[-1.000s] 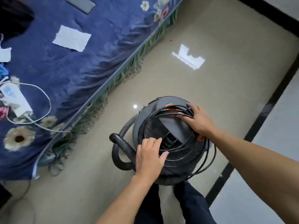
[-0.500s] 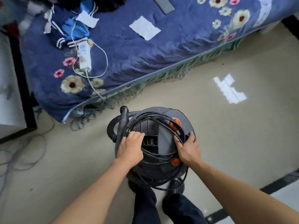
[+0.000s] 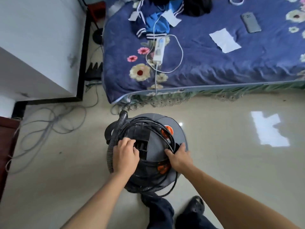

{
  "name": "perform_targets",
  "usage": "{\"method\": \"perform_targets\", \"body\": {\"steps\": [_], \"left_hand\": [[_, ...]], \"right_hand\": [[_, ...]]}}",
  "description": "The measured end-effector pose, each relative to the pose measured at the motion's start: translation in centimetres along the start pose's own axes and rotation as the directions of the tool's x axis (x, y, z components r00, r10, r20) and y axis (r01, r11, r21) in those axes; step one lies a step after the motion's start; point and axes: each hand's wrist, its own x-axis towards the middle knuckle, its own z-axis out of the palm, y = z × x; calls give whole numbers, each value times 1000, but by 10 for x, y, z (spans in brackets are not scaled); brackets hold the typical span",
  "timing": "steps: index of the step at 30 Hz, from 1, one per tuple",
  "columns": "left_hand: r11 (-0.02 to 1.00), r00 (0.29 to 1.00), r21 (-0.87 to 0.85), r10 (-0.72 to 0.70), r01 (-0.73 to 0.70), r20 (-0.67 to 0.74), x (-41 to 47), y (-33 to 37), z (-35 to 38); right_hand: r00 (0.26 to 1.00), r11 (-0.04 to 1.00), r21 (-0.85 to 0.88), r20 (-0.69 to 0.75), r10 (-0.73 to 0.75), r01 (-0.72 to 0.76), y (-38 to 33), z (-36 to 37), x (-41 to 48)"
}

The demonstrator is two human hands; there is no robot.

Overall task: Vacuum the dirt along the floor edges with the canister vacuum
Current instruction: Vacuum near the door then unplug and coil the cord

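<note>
The vacuum (image 3: 158,146) stands on the floor (image 3: 217,171) directly under both hands. The left hand (image 3: 126,156) lies on its lid, fingers curled at the handle recess; whether it grips anything cannot be told. The right hand (image 3: 179,157) pinches the coiled cord (image 3: 148,122). The hose (image 3: 110,152) runs just left of the left hand. The bed (image 3: 206,66) lies beyond both hands.

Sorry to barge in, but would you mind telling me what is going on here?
A person stands over a vacuum on the floor by the bed. The left hand curls its fingers into the top of the vacuum, and the right hand has its grip on the cord coiled there. The hose is wrapped round the body, so cleaning has not begun.
</note>
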Motion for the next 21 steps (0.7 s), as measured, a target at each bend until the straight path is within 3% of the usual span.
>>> {"method": "perform_targets", "body": {"steps": [3, 6, 9, 12, 14, 18, 21], "left_hand": [[962, 965, -93, -261, 258, -26, -11, -27, -16], [777, 816, -251, -548, 578, 183, -3, -60, -34], [547, 690, -440, -660, 712, 296, 7, -108, -40], [238, 541, -581, -724, 779, 429, 14, -145, -51], [135, 496, -632, -749, 763, 440, 27, -162, -61], [120, 450, -657, -817, 745, 362, 68, -187, -73], [228, 451, -594, -854, 771, 258, 96, -212, -84]], "right_hand": [[1000, 999, -30, 25, -13, 14, -36, 38, -5], [998, 998, -56, 43, -39, 41, -72, 75, -9], [998, 996, -71, 40, -43, 45, -106, 109, -12], [997, 994, -89, 39, -62, 65, -138, 140, -17], [995, 991, -109, 59, -75, 81, -157, 158, -21], [976, 988, -113, 201, -81, 105, -196, 176, -29], [947, 977, -28, 250, -200, 214, -228, 162, -29]]}}
